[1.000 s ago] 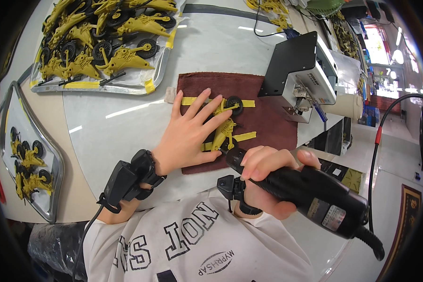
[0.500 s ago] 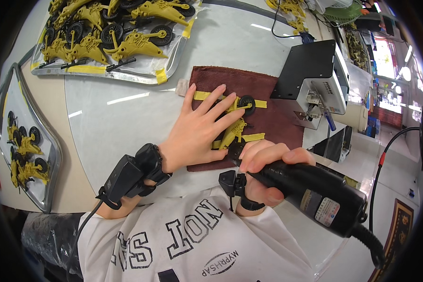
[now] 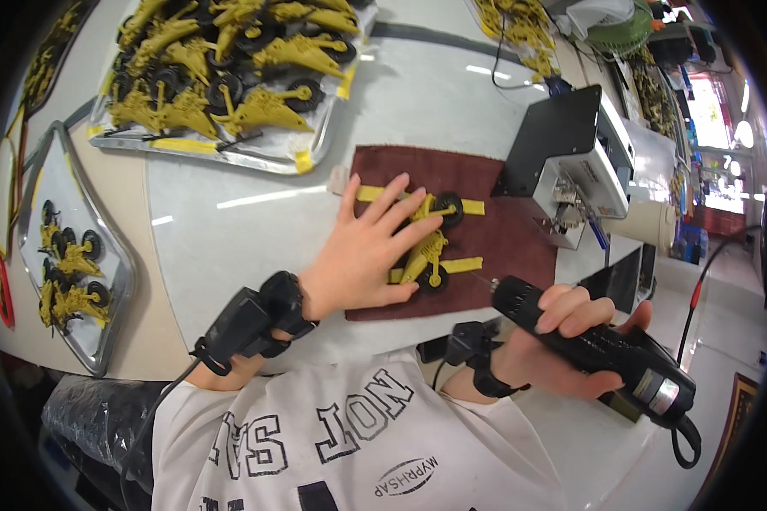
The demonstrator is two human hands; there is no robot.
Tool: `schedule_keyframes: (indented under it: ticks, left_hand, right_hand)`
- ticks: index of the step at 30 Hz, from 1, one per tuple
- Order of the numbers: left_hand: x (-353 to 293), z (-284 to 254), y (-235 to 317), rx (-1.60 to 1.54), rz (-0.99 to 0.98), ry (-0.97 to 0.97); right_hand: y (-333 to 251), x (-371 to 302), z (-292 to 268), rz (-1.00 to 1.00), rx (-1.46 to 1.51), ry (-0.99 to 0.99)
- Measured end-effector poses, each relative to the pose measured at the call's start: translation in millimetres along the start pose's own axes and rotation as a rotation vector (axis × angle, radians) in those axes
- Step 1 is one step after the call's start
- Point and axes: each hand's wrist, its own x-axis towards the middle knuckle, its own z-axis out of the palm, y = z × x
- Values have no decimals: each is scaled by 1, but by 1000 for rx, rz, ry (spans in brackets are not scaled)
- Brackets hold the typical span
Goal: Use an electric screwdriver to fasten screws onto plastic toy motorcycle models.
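Steadied yellow toy motorbike on maroon cloth w/ L hand, fingers spread wide — gripped black elec. screwdriver in R hand, bit clear of bike — prob. mid-screwdriving, next needing to line bit up.

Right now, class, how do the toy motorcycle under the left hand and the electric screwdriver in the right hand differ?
The toy motorcycle is yellow with black wheels; the electric screwdriver is mostly black.
The motorcycle lies on the maroon cloth under the spread left hand; the screwdriver is gripped in the right hand, its tip apart from the motorcycle.
Both have black parts.
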Motion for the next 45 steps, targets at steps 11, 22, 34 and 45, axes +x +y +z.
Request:
schedule_keyframes:
  ticks: [11, 22, 34, 45]
  left_hand:
    - [-1, -16, 13, -32, 63, 75]
    - [-231, -178, -61, 742, -922, 911]
    - [-45, -251, -84, 641, -306, 797]
    - [10, -262, -197, 728, -376, 505]
  right_hand:
    - [8, -4, 7, 192, 70, 169]
    - [-9, 12, -32, 268, 171, 252]
    - [-1, 8, -12, 309, 147, 62]
    - [-21, 4, -57, 243, 130, 88]
